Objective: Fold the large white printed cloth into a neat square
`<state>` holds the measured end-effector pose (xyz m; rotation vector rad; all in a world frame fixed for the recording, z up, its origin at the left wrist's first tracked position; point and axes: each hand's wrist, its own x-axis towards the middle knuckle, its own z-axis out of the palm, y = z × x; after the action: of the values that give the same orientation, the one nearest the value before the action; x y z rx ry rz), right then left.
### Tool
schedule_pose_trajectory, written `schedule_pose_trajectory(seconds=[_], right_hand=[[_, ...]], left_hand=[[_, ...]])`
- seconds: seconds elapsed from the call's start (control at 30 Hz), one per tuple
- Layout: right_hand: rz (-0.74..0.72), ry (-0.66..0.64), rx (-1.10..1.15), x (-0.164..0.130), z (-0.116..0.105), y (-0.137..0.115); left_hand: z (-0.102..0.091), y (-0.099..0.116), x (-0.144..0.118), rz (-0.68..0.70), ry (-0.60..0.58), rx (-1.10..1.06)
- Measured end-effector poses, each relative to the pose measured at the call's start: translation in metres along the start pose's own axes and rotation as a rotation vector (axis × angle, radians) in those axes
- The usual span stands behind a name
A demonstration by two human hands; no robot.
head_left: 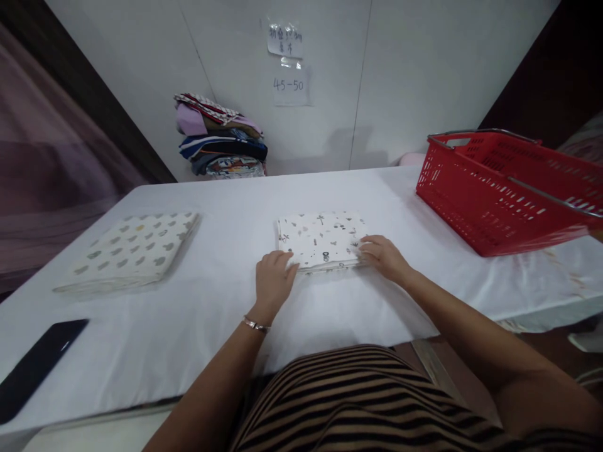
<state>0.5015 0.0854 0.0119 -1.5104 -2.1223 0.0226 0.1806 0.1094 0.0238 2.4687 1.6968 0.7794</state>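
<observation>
A folded white cloth (320, 238) with small dark prints lies flat on the table in front of me, its layered edge towards me. My left hand (274, 279) is at its near left corner, the corner between thumb and fingers. At the right side, my right hand (385, 258) has its fingertips on the cloth's edge; its thumb is mostly hidden. Farther left rests a second folded cloth (136, 248), cream with rows of grey shapes and one yellow one, apart from both hands.
A red plastic basket (452, 194) with metal handles stands at the right. Against the wall is a pile of folded fabrics (223, 141). A dark flat object (42, 364) lies at the front left of the white-covered table (226, 251). Paper notes (292, 85) hang on the wall.
</observation>
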Motion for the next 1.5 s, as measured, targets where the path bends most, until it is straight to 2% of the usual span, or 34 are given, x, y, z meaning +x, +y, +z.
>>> schedule_pose_trajectory(seconds=[0.07,0.13,0.27,0.47,0.6,0.87,0.97,1.2,1.33,1.5], right_hand=[[-0.153,-0.047,0.069,0.006,0.006,-0.008],[-0.203,-0.077,0.087,0.012,0.011,-0.013],[-0.204,-0.080,0.049,0.016,0.017,-0.015],[-0.249,-0.050,-0.052,0.006,0.019,-0.015],[-0.301,-0.060,-0.109,0.001,0.023,-0.013],[-0.316,-0.103,-0.101,-0.001,0.024,-0.014],[-0.322,-0.077,-0.100,0.002,0.024,-0.014],[-0.335,0.018,-0.174,-0.002,0.029,-0.014],[-0.338,0.008,-0.180,-0.006,0.031,-0.016],[-0.354,0.007,-0.164,-0.006,0.029,-0.023]], left_hand=[[0.006,0.007,0.006,0.164,-0.026,0.002],[0.013,0.012,0.013,0.270,-0.072,-0.005],[0.027,0.011,0.021,0.356,-0.149,-0.020],[0.033,-0.001,0.018,0.471,-0.149,-0.063],[0.037,-0.007,0.017,0.504,-0.107,-0.086],[0.042,-0.012,0.015,0.560,-0.031,-0.071],[0.041,-0.012,0.017,0.596,-0.007,-0.071],[0.047,-0.014,0.017,0.635,0.140,0.033],[0.050,-0.016,0.013,0.693,0.126,0.055],[0.043,-0.020,0.007,0.719,0.076,0.089]])
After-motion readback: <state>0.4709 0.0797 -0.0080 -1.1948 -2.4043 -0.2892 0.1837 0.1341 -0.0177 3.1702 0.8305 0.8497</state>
